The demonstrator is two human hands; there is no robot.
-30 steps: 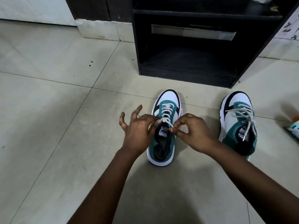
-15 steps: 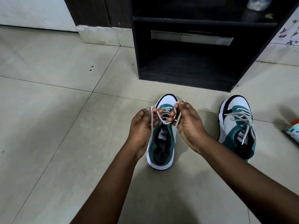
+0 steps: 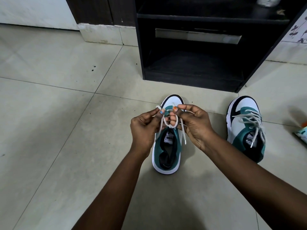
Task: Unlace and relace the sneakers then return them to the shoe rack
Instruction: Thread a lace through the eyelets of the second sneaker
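Two teal, white and black sneakers stand on the tiled floor, toes toward the rack. Over the left sneaker (image 3: 167,151) both my hands are raised. My left hand (image 3: 144,128) pinches a loop of its white lace (image 3: 172,126) between thumb and forefinger. My right hand (image 3: 194,125) pinches the other lace strand, whose free end hangs down beside the tongue. The strands cross in a knot between my hands. The right sneaker (image 3: 245,128) sits apart, its laces loosely threaded with ends trailing.
The black shoe rack (image 3: 191,78) stands just behind the sneakers, its lower shelf open. A white and orange packet (image 3: 302,133) lies at the right edge. A dark door frame and white wall base are at the back left.
My hands lifted from the sneaker's tongue, pulling the lace ends up, then crossed them into a loop and knot above the shoe. The sneakers stayed put.
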